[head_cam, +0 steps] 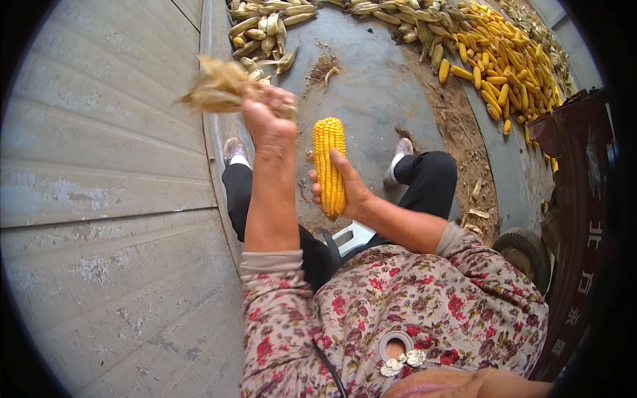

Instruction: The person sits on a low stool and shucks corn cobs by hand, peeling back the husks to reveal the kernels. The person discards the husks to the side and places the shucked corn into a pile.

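My right hand (354,184) grips a husked ear of yellow corn (328,164), thumb across its front and fingers behind. The ear stands nearly upright in the picture, its kernels bare. Up and to the left, my left hand (271,112) is closed around a bunch of dry corn husks (216,89), blurred at their outer ends. The husks are apart from the ear. Unhusked corn ears (266,35) lie on the ground beyond my left hand.
A large heap of husked yellow corn (517,69) lies at the upper right, with unhusked ears (423,20) beside it. A painted panel wall (109,174) rises close on the left. To the right stands a dark red vehicle body (572,209) with a tyre (525,256), bearing writing.
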The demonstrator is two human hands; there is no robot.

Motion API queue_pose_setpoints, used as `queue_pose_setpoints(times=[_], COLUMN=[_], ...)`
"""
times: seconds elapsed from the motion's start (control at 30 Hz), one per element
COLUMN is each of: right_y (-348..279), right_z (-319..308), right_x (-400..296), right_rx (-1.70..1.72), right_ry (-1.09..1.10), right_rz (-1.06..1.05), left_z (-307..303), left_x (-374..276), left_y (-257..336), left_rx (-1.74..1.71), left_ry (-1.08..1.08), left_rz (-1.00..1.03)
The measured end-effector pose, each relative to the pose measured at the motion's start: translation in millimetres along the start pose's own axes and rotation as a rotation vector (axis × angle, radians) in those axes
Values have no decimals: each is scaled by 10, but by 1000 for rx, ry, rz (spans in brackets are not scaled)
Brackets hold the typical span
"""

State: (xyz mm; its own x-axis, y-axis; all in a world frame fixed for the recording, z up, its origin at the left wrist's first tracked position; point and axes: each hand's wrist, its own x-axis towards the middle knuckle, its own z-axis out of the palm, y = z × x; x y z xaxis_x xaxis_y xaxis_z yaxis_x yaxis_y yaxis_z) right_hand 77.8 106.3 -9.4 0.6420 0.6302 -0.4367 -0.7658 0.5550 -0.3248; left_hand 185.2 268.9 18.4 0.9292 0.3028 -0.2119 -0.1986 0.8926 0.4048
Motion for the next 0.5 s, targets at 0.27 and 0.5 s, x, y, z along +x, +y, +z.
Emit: queue_pose_setpoints(times=[0.27,0.5], right_y=[37,-120], right_z=[-252,-626], right_x=[94,138], right_rx=[-344,-171], right_ry=[-61,48], right_rz=[30,1], left_z=[59,-64], left_x=[-93,-117], left_y=[133,27], left_rx=[4,89], left_ry=[-42,-33], left_rz=[1,-95])
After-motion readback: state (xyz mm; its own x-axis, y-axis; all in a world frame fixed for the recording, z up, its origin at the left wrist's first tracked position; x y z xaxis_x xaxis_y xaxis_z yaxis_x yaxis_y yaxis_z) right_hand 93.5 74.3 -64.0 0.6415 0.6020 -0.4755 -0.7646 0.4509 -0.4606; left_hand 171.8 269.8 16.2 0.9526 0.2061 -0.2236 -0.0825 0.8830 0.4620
